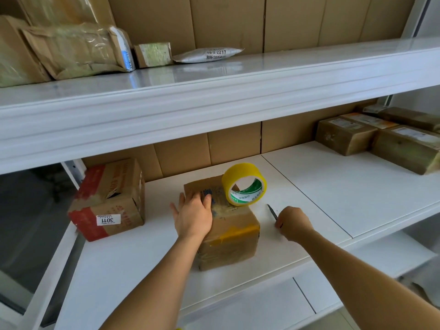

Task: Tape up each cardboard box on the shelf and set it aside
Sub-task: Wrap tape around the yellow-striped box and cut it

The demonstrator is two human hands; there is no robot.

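A small brown cardboard box (232,236) sits on the white middle shelf (333,186), with a strip of yellow tape across its front top edge. A roll of yellow tape (244,184) stands on edge on the box's top, at its far right. My left hand (194,216) lies flat on the box's top left, fingers spread. To the right of the box, my right hand (294,223) grips a small knife (272,211), its blade pointing away over the shelf. A second box (108,201) with red tape and a 3011 label stands at the left.
Several taped brown boxes (381,139) are grouped at the far right of the same shelf. The upper shelf (214,91) overhangs closely and carries wrapped parcels (78,51) and a white mailer bag (209,54). Cardboard sheets line the back wall.
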